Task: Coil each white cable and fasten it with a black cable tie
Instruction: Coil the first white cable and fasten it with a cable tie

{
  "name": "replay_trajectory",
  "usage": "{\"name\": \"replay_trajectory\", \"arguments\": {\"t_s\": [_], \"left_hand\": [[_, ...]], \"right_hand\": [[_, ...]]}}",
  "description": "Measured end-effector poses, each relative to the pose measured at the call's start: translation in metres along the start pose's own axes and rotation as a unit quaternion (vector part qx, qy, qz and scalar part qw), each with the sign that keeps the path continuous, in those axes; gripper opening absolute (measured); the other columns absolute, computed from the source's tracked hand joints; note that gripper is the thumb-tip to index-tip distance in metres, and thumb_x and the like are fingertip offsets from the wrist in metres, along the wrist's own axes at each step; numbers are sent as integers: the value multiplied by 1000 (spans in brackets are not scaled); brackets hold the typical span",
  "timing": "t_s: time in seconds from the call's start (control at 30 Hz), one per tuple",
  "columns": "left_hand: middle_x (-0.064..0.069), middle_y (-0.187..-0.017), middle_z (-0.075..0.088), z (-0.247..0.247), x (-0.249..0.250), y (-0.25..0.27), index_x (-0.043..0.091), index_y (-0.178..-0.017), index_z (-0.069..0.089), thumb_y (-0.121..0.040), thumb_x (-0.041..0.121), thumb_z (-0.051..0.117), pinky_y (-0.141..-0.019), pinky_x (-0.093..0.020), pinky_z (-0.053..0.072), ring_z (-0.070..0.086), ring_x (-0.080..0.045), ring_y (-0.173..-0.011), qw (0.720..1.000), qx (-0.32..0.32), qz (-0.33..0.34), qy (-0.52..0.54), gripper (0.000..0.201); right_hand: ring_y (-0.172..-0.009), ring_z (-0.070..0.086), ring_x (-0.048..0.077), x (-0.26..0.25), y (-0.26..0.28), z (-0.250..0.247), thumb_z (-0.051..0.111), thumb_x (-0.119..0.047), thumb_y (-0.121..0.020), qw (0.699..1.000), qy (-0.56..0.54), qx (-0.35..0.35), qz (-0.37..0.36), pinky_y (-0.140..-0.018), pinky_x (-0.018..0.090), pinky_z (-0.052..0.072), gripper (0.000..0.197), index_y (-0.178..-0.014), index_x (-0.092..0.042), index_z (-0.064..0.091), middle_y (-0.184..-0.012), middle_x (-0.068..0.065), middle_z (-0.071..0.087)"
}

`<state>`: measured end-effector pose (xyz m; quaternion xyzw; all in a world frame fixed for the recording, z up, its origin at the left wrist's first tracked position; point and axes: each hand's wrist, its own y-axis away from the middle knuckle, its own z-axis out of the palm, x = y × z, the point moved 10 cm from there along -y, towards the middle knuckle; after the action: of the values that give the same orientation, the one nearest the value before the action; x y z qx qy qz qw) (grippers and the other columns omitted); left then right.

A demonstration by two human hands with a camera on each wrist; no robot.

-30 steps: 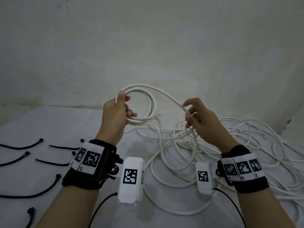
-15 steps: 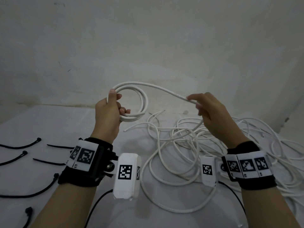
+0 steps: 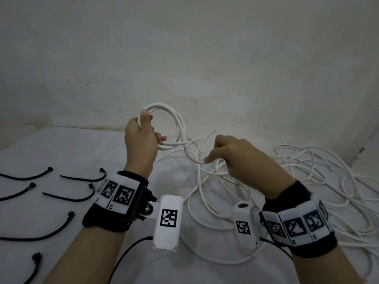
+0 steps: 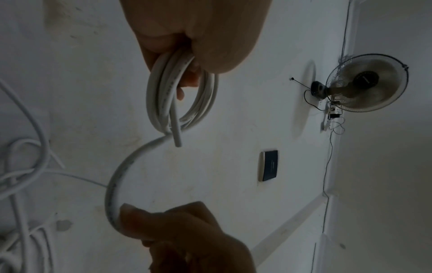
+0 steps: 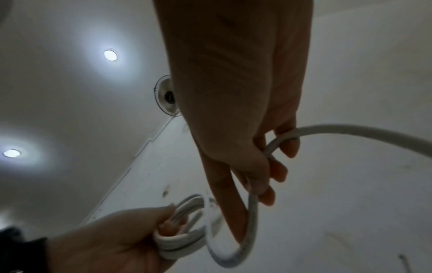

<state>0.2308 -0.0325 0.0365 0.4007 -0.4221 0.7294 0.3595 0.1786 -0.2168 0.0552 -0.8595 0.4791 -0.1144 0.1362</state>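
My left hand (image 3: 143,138) grips a small coil of white cable (image 3: 176,128) held up above the table, thumb over its top. In the left wrist view the coil (image 4: 184,92) shows several turns with a cut end hanging down. The free run of the same cable (image 3: 192,156) leaves the coil and passes into my right hand (image 3: 231,158), lower and to the right, whose curled fingers (image 5: 275,166) hold it. Beyond, the cable joins a loose tangle of white cables (image 3: 307,177) on the table. Several black cable ties (image 3: 82,178) lie on the left.
The white table (image 3: 51,148) ends at a plain wall close behind. More black ties (image 3: 37,236) lie along the left edge. The cable tangle fills the right half of the table. A wall fan (image 4: 367,83) shows in the left wrist view.
My right hand dropped from level with the coil down and toward my left hand, laying another turn onto the coil. My left hand kept its grip on the coil.
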Motion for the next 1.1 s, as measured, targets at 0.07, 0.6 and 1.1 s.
{"name": "replay_trajectory", "arguments": {"t_s": [0.07,0.6,1.1], "left_hand": [[1,-64,42,1,1,1,8,-101,49,-102,35,34,-66,-34,55,49,-2,-41,1000,2,11,-18,31],[-1,-69,53,57,28,42,10,-97,47,-100,30,41,-51,-31,47,54,-15,-56,947,-175,188,-192,22],[0,-50,38,85,6,62,10,-74,52,-96,34,49,-47,-28,42,37,-11,-38,955,-296,12,7,33]], "right_hand": [[-78,33,11,-14,1,0,46,14,-82,1000,12,-15,-8,-68,27,19,55,-113,-26,69,-92,-4,44],[-67,49,0,-33,10,-51,67,-3,-83,964,-213,137,-87,-64,9,36,10,-88,-12,67,-80,-8,56],[-77,50,8,19,22,-61,77,-28,-78,892,-267,356,83,-65,16,42,26,-80,-14,55,-86,3,52]]}}
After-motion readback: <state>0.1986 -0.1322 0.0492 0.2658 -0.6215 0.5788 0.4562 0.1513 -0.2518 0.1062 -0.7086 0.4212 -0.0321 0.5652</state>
